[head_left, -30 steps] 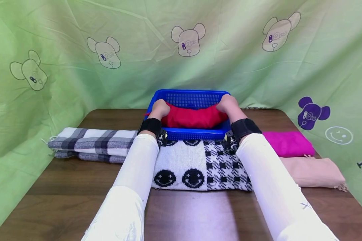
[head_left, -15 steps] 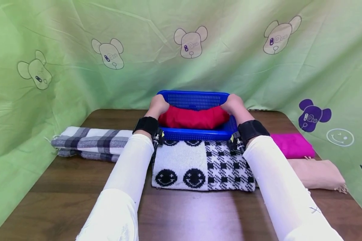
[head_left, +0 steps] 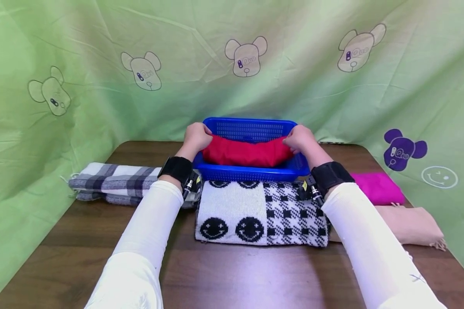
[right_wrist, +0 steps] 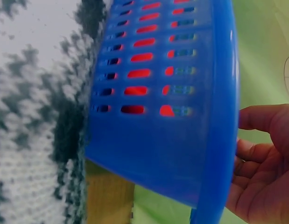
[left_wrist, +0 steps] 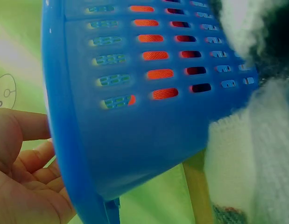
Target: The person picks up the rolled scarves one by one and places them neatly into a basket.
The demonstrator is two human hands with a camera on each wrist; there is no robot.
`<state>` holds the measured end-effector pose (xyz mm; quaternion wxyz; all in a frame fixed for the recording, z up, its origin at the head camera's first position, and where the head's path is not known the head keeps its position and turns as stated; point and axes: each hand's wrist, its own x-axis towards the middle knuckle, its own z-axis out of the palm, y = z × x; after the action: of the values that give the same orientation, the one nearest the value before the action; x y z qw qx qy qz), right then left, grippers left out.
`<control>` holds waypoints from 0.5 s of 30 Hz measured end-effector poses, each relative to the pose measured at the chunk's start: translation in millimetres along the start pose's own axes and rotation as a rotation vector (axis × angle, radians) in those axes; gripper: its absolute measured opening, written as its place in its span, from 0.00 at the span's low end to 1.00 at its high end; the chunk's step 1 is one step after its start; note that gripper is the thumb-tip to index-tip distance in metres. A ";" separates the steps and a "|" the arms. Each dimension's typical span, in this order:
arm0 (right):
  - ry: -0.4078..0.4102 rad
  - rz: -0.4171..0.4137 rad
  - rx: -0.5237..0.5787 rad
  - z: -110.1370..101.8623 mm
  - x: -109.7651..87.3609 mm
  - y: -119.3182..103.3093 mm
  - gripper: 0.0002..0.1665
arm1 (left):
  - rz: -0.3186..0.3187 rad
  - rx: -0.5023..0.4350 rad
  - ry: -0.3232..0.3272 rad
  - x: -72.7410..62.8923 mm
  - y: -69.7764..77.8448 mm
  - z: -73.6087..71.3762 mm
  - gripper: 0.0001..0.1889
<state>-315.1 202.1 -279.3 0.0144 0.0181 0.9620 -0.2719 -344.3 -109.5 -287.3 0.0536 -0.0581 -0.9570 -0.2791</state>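
Note:
A red folded cloth lies across the inside of a blue plastic basket, and its red shows through the slots in both wrist views. My left hand is at the basket's left end, fingertips near the cloth's left end. At the opposite end my right hand is beside the cloth, thumb and fingers apart. In the wrist views the fingers of both hands look loosely bent, with their tips partly hidden behind the basket rim.
A black-and-white smiley and checked knit scarf lies folded before the basket. On the left is a grey plaid scarf; magenta and pale pink folded cloths lie right. A green curtain hangs behind the wooden table.
Both hands have moved outward, left and right, from inside the basket toward its ends. The red cloth's ends have spread wider and the cloth stays in the basket.

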 end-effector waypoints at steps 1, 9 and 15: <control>-0.008 -0.009 0.019 0.6 -1.0 -0.8 0.11 | 0.006 0.001 0.005 -1.0 -0.5 -0.1 0.12; -0.047 -0.042 0.040 9.1 -4.9 -2.0 0.11 | 0.035 0.014 0.019 -9.5 -4.1 2.5 0.12; -0.042 -0.081 0.030 12.6 -10.6 0.9 0.10 | 0.078 0.047 0.043 -15.5 -4.5 3.6 0.11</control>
<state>-304.2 196.0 -290.1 0.0233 -0.0262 0.9573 -0.2871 -330.0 -112.6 -294.8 0.0863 -0.0881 -0.9589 -0.2554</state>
